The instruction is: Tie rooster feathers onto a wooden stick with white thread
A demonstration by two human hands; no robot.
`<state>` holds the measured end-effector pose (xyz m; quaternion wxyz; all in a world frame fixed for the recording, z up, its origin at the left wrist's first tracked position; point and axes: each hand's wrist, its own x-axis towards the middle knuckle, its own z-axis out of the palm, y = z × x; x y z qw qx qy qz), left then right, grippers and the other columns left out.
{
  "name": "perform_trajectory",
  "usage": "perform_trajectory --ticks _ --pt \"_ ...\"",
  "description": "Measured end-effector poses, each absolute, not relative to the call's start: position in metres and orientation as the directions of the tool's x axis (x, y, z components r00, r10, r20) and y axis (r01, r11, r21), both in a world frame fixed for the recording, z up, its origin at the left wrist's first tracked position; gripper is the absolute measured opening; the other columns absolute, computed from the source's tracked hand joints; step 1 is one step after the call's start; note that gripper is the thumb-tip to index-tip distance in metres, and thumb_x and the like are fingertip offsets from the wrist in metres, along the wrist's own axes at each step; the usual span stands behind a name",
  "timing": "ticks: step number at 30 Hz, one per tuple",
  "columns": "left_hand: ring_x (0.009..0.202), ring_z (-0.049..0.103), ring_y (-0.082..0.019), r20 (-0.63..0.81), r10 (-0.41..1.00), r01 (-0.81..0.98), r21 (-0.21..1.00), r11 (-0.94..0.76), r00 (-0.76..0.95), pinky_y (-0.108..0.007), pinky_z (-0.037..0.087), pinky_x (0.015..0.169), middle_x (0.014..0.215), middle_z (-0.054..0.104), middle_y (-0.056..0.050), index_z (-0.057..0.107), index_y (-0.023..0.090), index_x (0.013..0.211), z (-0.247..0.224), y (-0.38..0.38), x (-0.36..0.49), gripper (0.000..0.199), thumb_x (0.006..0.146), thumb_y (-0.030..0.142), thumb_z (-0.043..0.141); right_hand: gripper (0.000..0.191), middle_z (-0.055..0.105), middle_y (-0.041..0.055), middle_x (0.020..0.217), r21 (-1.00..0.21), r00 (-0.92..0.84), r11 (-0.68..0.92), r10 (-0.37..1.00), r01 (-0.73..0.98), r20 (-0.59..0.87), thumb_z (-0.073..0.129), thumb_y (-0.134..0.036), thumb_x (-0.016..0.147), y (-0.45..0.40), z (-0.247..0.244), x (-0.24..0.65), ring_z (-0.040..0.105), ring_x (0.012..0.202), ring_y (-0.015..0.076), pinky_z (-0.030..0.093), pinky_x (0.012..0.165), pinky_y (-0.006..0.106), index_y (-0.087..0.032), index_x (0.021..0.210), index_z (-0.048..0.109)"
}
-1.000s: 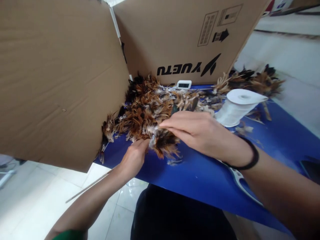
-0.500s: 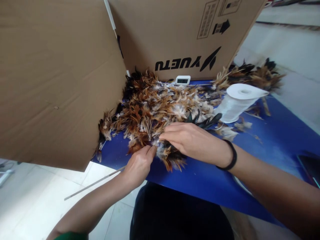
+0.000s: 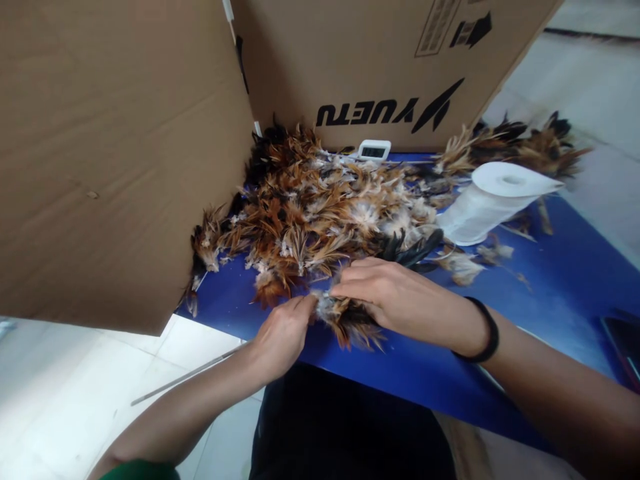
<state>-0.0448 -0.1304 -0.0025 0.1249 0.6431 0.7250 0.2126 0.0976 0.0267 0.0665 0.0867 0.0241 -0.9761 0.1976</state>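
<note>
A thin greyish stick point(image 3: 185, 375) runs out behind my left hand point(image 3: 283, 337), which is closed round it near the table's front edge. At the far end of that stick is a tuft of brown, black and pale feathers point(image 3: 353, 327), fluffy and whitish at its base. My right hand point(image 3: 387, 290), with a black band at the wrist, pinches the feathers at this base just right of my left fingertips. The exact grip of the right fingertips is partly hidden. Beyond both hands spreads a large pile of brown feathers point(image 3: 320, 207).
A white spool point(image 3: 473, 213) of pale ribbon or thread stands right of the pile on the blue table point(image 3: 565, 267). Cardboard panels point(image 3: 120, 147) rise at the left and back. A small white digital display point(image 3: 374, 150) stands behind the feathers. Dark feathers point(image 3: 407, 248) lie beside the spool.
The view has shifted slightly. My right hand has moved a little to the right with the feathers, away from my left fingertips. The left hand keeps its grip on the stick.
</note>
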Motion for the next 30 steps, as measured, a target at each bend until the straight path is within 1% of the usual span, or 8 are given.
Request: perform_trajectory --ticks 3,6,8,10,19,22,25,30 --pt "0.073 0.061 -0.017 0.121 0.981 0.864 0.498 0.071 -0.15 -0.028 0.05 0.068 0.082 0.063 -0.006 0.049 0.016 0.116 -0.009 -0.131 -0.046 0.037 0.084 0.006 0.034 0.035 0.064 0.0051 0.075 -0.374 -0.985 0.924 -0.014 -0.079 0.172 0.041 0.002 0.081 0.027 0.067 0.096 0.058 0.08 0.0176 0.045 0.08 0.032 -0.016 0.088 0.071" --pt "0.078 0.064 -0.018 0.177 0.973 0.858 0.513 0.036 -0.147 -0.03 0.051 0.07 0.091 0.065 -0.008 0.027 0.016 0.14 -0.018 -0.132 -0.049 0.058 0.084 0.006 0.035 0.035 0.064 0.005 0.075 -0.364 -0.988 0.928 -0.018 -0.074 0.156 0.041 0.003 0.08 0.026 0.067 0.094 0.058 0.079 0.0176 0.045 0.08 0.033 -0.016 0.087 0.07" --pt "0.079 0.064 -0.019 0.198 0.97 0.857 0.515 0.017 -0.139 -0.031 0.052 0.07 0.094 0.066 -0.01 0.019 0.015 0.144 -0.023 -0.132 -0.051 0.063 0.084 0.007 0.036 0.032 0.064 0.005 0.075 -0.357 -0.99 0.931 -0.021 -0.069 0.138 0.043 0.0 0.082 0.026 0.067 0.093 0.058 0.077 0.0173 0.045 0.079 0.032 -0.015 0.088 0.07" --pt "0.081 0.065 -0.019 0.207 0.97 0.86 0.511 0.001 -0.124 -0.031 0.052 0.071 0.095 0.066 -0.01 0.022 0.014 0.143 -0.023 -0.132 -0.052 0.061 0.084 0.007 0.035 0.028 0.064 0.0051 0.075 -0.344 -0.992 0.937 -0.023 -0.064 0.121 0.044 -0.003 0.084 0.025 0.068 0.092 0.058 0.077 0.0172 0.044 0.079 0.032 -0.015 0.087 0.07" --pt "0.078 0.061 -0.018 0.122 0.984 0.838 0.544 0.045 -0.132 -0.03 0.05 0.072 0.089 0.064 -0.009 0.059 0.015 0.112 -0.004 -0.128 -0.049 0.034 0.088 0.009 0.035 0.02 0.063 0.0064 0.078 -0.236 -0.994 0.969 -0.053 -0.074 0.096 0.05 -0.006 0.083 0.021 0.07 0.085 0.055 0.08 0.0182 0.043 0.078 0.033 -0.014 0.083 0.068" --pt "0.072 0.058 -0.015 0.126 0.982 0.783 0.621 0.035 -0.144 -0.026 0.046 0.067 0.079 0.062 -0.006 0.063 0.015 0.092 0.002 -0.128 -0.052 0.029 0.085 0.006 0.037 0.023 0.063 0.0071 0.081 -0.252 -0.969 0.964 -0.016 -0.08 0.246 0.045 -0.007 0.086 0.023 0.072 0.087 0.054 0.082 0.0182 0.044 0.078 0.033 -0.014 0.086 0.067" --pt "0.065 0.056 -0.013 0.105 0.973 0.668 0.742 0.061 -0.206 -0.023 0.042 0.063 0.067 0.059 -0.002 0.058 0.016 0.067 0.007 -0.128 -0.058 0.024 0.081 0.006 0.042 0.025 0.064 0.0091 0.094 -0.283 -0.861 0.959 0.137 -0.009 0.49 0.041 -0.012 0.09 0.024 0.078 0.099 0.055 0.093 0.0199 0.044 0.085 0.037 -0.015 0.097 0.065" --pt "0.046 0.04 -0.008 -0.14 0.921 0.262 0.933 0.245 -0.362 -0.021 0.031 0.047 0.052 0.048 0.002 0.056 0.014 0.059 0.007 -0.131 -0.065 0.03 0.082 0.034 0.054 0.02 0.065 0.0053 0.099 -0.4 -0.61 0.908 0.388 0.124 0.691 0.049 -0.014 0.089 0.015 0.077 0.129 0.059 0.094 0.0193 0.046 0.088 0.038 -0.022 0.1 0.064"
